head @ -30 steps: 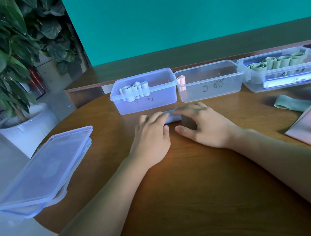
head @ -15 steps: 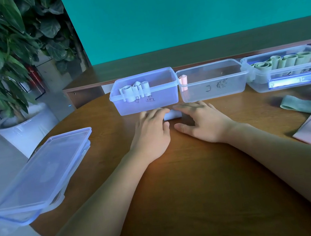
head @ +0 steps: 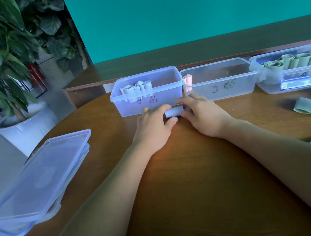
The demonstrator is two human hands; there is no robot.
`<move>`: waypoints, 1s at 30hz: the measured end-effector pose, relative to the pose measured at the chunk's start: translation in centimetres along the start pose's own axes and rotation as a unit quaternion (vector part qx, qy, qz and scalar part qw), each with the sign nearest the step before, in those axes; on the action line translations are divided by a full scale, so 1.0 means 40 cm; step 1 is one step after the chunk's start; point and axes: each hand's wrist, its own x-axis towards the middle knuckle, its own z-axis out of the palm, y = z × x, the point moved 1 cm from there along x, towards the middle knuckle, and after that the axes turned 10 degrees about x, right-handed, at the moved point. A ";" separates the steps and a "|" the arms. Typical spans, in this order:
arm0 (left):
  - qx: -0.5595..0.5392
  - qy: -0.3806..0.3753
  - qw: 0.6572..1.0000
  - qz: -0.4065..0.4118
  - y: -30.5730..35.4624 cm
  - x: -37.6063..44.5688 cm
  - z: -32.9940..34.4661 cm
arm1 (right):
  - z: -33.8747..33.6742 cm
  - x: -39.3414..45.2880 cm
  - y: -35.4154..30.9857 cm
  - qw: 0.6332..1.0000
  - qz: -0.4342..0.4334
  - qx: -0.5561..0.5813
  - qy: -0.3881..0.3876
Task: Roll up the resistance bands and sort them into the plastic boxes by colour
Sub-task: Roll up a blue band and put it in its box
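both the left hand (head: pixel 152 125) and right hand (head: pixel 202 113) pinch the small pale-blue rolled rubber band (head: pixel 173 112), which could spring loose and unroll if either grip slackens before it reaches the left clear plastic box (head: pixel 149 103).

Pale blue roll (head: pixel 173 112), pink roll (head: pixel 188 80), green rolls (head: pixel 292 62), brown table (head: pixel 190 173), teal wall (head: pixel 193 3)

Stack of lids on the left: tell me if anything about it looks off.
The stack of lids sits at the left rim of the table, with its near corner hanging out past the edge over the floor. The lids are also slightly staggered rather than squared up. Nothing looks cracked or spilled.
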 end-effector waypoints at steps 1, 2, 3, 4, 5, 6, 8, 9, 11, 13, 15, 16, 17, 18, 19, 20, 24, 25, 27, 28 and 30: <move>-0.011 0.002 1.000 -0.005 -0.001 0.003 -0.001 | 0.000 0.000 0.001 1.000 -0.004 0.012 0.005; -0.018 0.005 1.000 -0.004 0.000 0.003 -0.003 | 0.000 -0.001 0.002 1.000 -0.009 0.020 0.008; -0.024 0.008 1.000 -0.002 0.000 0.003 -0.005 | -0.001 -0.002 0.002 0.999 -0.015 0.027 0.009; -0.026 0.011 1.000 0.002 0.003 0.002 -0.008 | -0.002 -0.003 0.002 0.999 -0.019 0.034 0.010; -0.026 0.011 1.000 0.004 0.004 0.001 -0.010 | -0.003 -0.005 0.002 0.999 -0.022 0.040 0.011; -0.021 0.011 1.000 0.006 0.006 -0.001 -0.012 | -0.005 -0.006 0.001 0.999 -0.024 0.047 0.012; -0.005 0.013 1.000 0.013 0.008 -0.004 -0.013 | -0.007 -0.010 -0.003 0.997 -0.029 0.067 0.025; 0.000 0.017 1.000 0.018 0.009 -0.004 -0.013 | -0.009 -0.012 -0.004 0.995 -0.033 0.084 0.035; -0.009 0.022 0.999 0.022 0.009 -0.005 -0.014 | -0.014 -0.022 -0.008 0.989 -0.040 0.131 0.053; -0.038 0.013 0.999 0.013 0.007 -0.006 -0.014 | -0.021 -0.033 -0.014 0.979 -0.043 0.188 0.062; -0.065 -0.001 0.998 0.001 0.005 -0.010 -0.013 | -0.026 -0.043 -0.021 0.970 -0.042 0.232 0.066; -0.074 -0.006 0.997 0.001 0.003 -0.012 -0.013 | -0.028 -0.046 -0.023 0.966 -0.039 0.246 0.068; -0.083 -0.010 0.996 0.004 0.001 -0.015 -0.013 | -0.029 -0.047 -0.023 0.963 -0.035 0.259 0.070; -0.093 -0.013 0.996 0.010 -0.001 -0.019 -0.016 | -0.031 -0.047 -0.023 0.959 -0.031 0.273 0.070; -0.106 -0.018 0.994 0.016 -0.003 -0.024 -0.020 | -0.033 -0.048 -0.025 0.955 -0.026 0.287 0.066; -0.122 -0.024 0.992 0.019 -0.004 -0.031 -0.027 | -0.037 -0.050 -0.027 0.951 -0.022 0.301 0.061; -0.195 -0.034 0.980 0.018 -0.009 -0.051 -0.050 | -0.060 -0.059 -0.059 0.942 -0.043 0.329 0.051; -0.221 -0.031 0.975 0.015 -0.012 -0.053 -0.052 | -0.067 -0.060 -0.068 0.941 -0.050 0.332 0.050; -0.275 -0.014 0.961 0.011 -0.014 -0.051 -0.054 | -0.080 -0.058 -0.086 0.938 -0.052 0.338 0.055; -0.296 -0.002 0.955 0.009 -0.014 -0.050 -0.054 | -0.086 -0.057 -0.094 0.937 -0.049 0.341 0.063; -0.326 0.022 0.945 -0.006 -0.013 -0.046 -0.054 | -0.100 -0.047 -0.109 0.939 -0.043 0.332 0.079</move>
